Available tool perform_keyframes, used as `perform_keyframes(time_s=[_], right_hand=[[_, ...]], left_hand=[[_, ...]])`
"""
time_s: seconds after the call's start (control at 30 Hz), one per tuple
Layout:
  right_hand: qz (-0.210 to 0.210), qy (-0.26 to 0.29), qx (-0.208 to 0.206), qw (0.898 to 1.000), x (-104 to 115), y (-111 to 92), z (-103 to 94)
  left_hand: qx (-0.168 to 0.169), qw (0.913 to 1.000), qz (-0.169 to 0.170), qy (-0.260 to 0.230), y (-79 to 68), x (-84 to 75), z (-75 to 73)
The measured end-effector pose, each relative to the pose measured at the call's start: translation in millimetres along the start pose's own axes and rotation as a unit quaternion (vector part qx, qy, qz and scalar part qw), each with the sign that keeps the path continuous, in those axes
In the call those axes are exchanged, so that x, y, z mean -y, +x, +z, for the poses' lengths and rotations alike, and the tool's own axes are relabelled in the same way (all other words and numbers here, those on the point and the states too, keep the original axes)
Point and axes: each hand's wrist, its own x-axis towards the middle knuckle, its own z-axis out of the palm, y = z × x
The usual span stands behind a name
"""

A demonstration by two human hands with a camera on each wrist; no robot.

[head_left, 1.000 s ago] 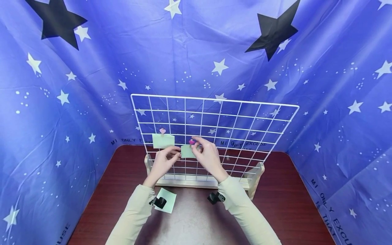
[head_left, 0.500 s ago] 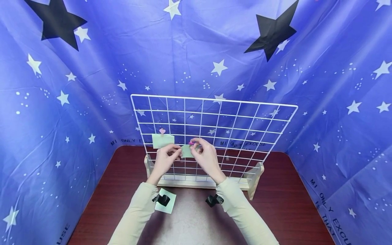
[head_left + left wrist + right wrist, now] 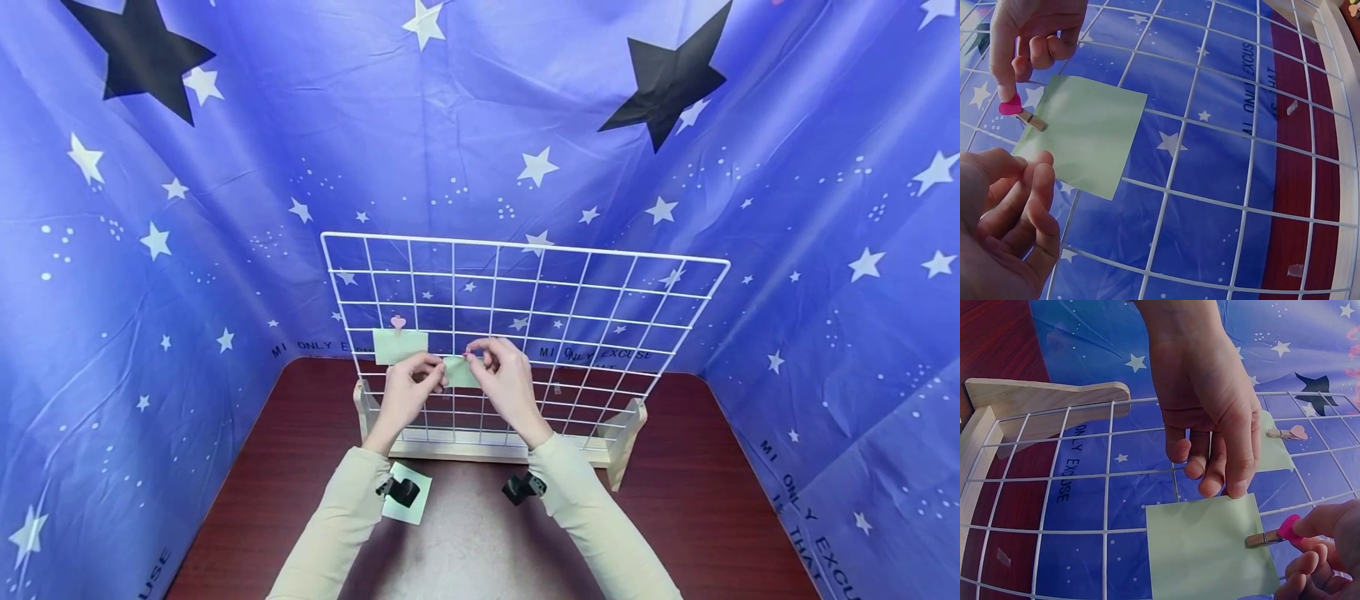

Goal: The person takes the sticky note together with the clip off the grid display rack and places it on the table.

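A pale green square note point(image 3: 1097, 134) lies against the white wire grid point(image 3: 570, 308). My left hand point(image 3: 408, 387) pinches one edge of it between thumb and forefinger. With thumb and forefinger, my right hand point(image 3: 506, 379) squeezes the magenta heart end of a small wooden clothespin point(image 3: 1266, 537); its tip overlaps the note's top edge. Whether the clothespin also bites a grid wire cannot be told. To the left, a second green note point(image 3: 401, 347) hangs from the grid under a clothespin with a light pink heart point(image 3: 398, 322).
Another pale green note point(image 3: 420, 493) lies on the dark red table point(image 3: 697, 500), partly behind the left wrist camera. Wooden feet point(image 3: 626, 442) hold up the grid at both ends. A blue star-patterned cloth point(image 3: 480, 125) surrounds the table.
The magenta heart, seen facing forward a second ago, has turned and is now mostly hidden by my right fingers. My left hand and forearm have shifted slightly right.
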Motion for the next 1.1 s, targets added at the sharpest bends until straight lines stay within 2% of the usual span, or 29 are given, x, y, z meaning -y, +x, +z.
perform_keyframes(time_s=[0.27, 0.43, 0.67, 0.87, 1.0, 1.1], right_hand=[[0.012, 0.033, 0.008, 0.999, -3.3, -1.6, 0.3], [0.005, 0.052, 0.011, 0.999, -7.0, -2.7, 0.3], [-0.005, 0.075, 0.018, 0.997, -12.8, -5.1, 0.5], [-0.011, 0.099, 0.003, 0.995, -17.1, -6.4, 5.1], [-0.022, 0.108, -0.02, 0.994, -18.5, -7.9, 8.0], [-0.029, 0.106, -0.03, 0.993, -3.6, -8.2, 2.7]], left_hand=[[-0.003, 1.0, -0.006, -0.003, -0.8, 3.3, 1.8], [-0.01, 0.9999, 0.002, -0.001, -0.5, 4.6, 3.6], [-0.014, 0.9996, -0.013, -0.02, -1.8, 4.5, 4.9], [-0.022, 0.9996, -0.008, -0.014, -2.1, 5.1, 4.9], [-0.013, 0.9997, -0.01, -0.02, -2.3, 6.7, 5.6], [-0.004, 0.9995, -0.019, -0.027, -4.2, 8.5, 5.6]])
